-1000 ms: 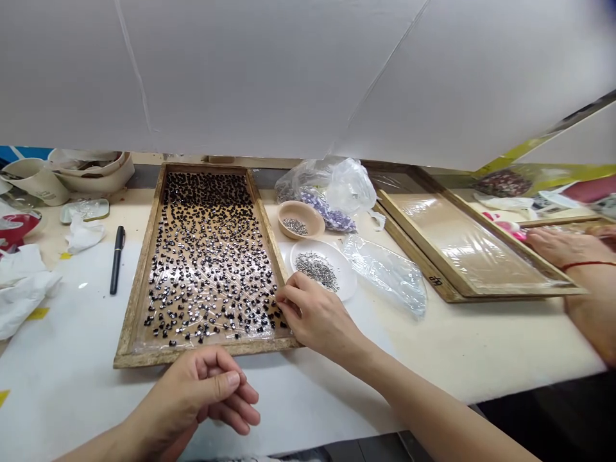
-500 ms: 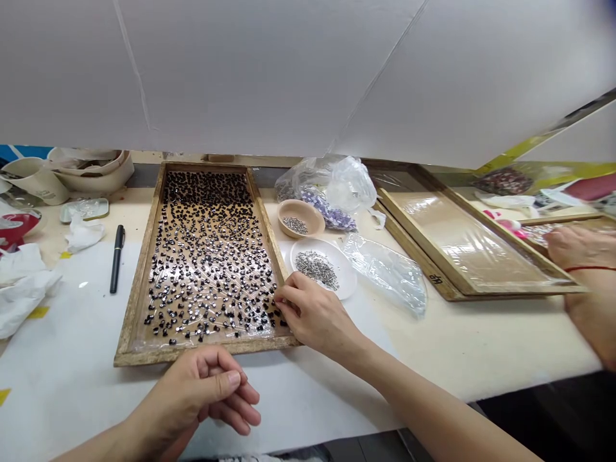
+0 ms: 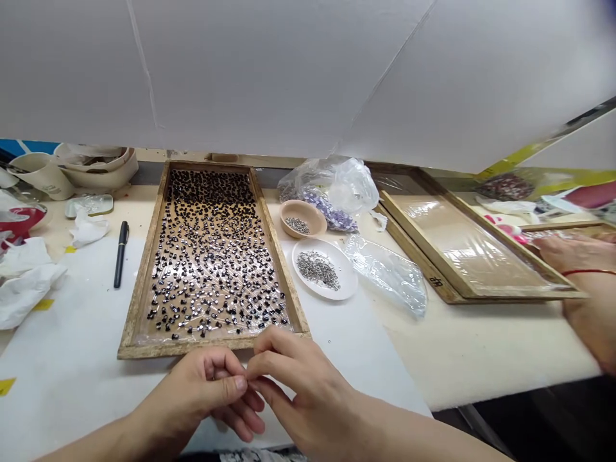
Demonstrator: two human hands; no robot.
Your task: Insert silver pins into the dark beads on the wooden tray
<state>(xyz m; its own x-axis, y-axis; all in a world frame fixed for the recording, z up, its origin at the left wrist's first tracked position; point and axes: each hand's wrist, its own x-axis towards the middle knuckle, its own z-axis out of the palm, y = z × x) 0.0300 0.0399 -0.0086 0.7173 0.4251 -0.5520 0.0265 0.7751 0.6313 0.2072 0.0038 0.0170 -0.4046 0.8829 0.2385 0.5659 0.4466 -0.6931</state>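
Observation:
In front of the wooden tray, my left hand [image 3: 206, 391] is closed, thumb pressed against the bent index finger. My right hand [image 3: 298, 382] meets it there, with thumb and index fingertips pinched at the left thumb's tip. Whatever lies between the fingertips is too small to make out. Beyond both hands, the wooden-framed tray [image 3: 129, 321] carries many small dark shiny pieces [image 3: 216, 256] on a film-covered base, packed most densely at the far end. Right of the tray stand a white dish [image 3: 347, 282] of tiny silvery metal parts [image 3: 317, 269] and a beige bowl [image 3: 315, 218] with similar parts.
A black pen [image 3: 120, 255] and crumpled tissues [image 3: 29, 282] lie left. Plastic bags [image 3: 359, 186], one with purple pieces, are behind the dishes. Film-covered wooden frames [image 3: 447, 256] stack at right, beside another person's hand [image 3: 572, 250]. A pale panel [image 3: 289, 77] hangs low across the back.
My right hand has moved from the tray's near right corner, down and left, to meet my left hand's fingertips. The left hand has hardly moved. The view has shifted slightly.

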